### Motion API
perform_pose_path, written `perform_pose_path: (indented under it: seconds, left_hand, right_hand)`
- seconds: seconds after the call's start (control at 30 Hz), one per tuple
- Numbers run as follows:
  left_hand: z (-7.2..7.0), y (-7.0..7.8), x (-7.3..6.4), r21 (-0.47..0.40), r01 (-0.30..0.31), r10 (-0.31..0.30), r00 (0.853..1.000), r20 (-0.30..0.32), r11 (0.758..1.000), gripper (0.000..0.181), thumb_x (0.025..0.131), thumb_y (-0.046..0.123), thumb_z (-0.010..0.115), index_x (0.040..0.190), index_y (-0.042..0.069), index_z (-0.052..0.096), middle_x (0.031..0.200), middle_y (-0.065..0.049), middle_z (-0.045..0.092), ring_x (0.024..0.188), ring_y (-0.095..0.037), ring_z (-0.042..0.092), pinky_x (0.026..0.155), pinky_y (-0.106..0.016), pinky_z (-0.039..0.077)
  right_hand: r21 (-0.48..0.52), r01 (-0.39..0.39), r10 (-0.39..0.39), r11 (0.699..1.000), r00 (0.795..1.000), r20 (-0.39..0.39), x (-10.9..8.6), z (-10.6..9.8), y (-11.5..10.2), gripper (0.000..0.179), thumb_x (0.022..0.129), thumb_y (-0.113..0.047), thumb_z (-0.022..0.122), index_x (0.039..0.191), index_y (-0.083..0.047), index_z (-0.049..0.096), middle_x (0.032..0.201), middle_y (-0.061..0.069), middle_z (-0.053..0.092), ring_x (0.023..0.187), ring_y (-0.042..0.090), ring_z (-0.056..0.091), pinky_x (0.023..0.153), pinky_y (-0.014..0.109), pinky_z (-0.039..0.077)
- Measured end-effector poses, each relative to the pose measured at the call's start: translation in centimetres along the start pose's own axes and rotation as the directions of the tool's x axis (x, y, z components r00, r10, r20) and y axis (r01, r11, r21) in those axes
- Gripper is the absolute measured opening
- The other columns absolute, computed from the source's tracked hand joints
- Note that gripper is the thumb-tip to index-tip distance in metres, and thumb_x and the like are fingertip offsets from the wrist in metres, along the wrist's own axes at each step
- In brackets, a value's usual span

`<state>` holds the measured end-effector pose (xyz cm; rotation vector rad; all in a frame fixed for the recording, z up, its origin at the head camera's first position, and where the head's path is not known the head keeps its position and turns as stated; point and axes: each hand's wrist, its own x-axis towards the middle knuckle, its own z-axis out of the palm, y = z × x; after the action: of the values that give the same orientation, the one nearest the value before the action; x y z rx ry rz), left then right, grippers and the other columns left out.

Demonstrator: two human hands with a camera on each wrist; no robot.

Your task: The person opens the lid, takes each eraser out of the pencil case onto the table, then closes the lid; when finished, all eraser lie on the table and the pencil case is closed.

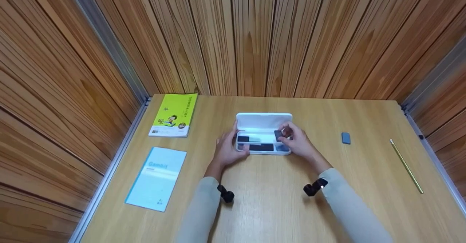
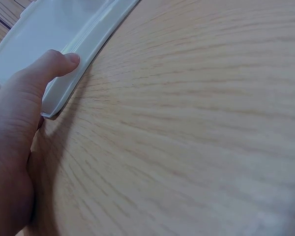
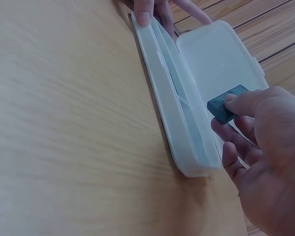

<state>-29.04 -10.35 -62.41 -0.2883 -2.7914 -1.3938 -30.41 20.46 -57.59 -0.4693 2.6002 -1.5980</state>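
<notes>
A white pencil case (image 1: 264,151) lies on the table with its lid (image 1: 264,121) raised at the back. My left hand (image 1: 228,149) grips its left end, and the thumb (image 2: 64,64) lies over the front rim. Between thumb and fingers of my right hand (image 1: 299,143) is a dark blue-grey eraser (image 3: 227,103), pinched above the right part of the case. Dark patches (image 1: 261,147) show in the case's compartments; what they are I cannot tell.
Another blue eraser (image 1: 346,138) lies to the right on the table, with a gold pencil-like stick (image 1: 406,166) beyond it. On the left are a yellow-green book (image 1: 174,114) and a light blue notebook (image 1: 156,179). Wooden walls (image 1: 251,39) stand behind the table and at its sides.
</notes>
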Motion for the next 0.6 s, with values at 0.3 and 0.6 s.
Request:
perform_pose_path:
  seconds: [0.3, 0.6]
  left_hand:
    - [0.0, 0.1, 0.1, 0.005, -0.005, 0.005, 1.0, -0.003, 1.0, 0.126, 0.085, 0.048, 0.091, 0.182, 0.039, 0.012, 0.18, 0.001, 0.048, 0.163, -0.031, 0.045, 0.139, -0.065, 0.019]
    - [0.0, 0.0, 0.0, 0.01, -0.002, 0.002, 1.0, -0.009, 1.0, 0.123, 0.087, 0.048, 0.09, 0.182, 0.041, 0.011, 0.179, 0.003, 0.049, 0.161, -0.029, 0.046, 0.136, -0.063, 0.024]
  right_hand:
    - [-0.012, -0.043, 0.042, 0.999, 0.998, -0.047, -1.5, -3.4, 1.0, 0.028, 0.107, 0.002, 0.07, 0.133, 0.001, 0.061, 0.119, 0.02, 0.063, 0.105, 0.023, 0.057, 0.086, 0.02, 0.049]
    - [-0.076, -0.113, 0.107, 0.991, 0.991, -0.082, -2.8, -7.1, 3.0, 0.029, 0.109, 0.0, 0.067, 0.136, 0.001, 0.056, 0.122, 0.018, 0.061, 0.107, 0.022, 0.06, 0.083, 0.019, 0.053]
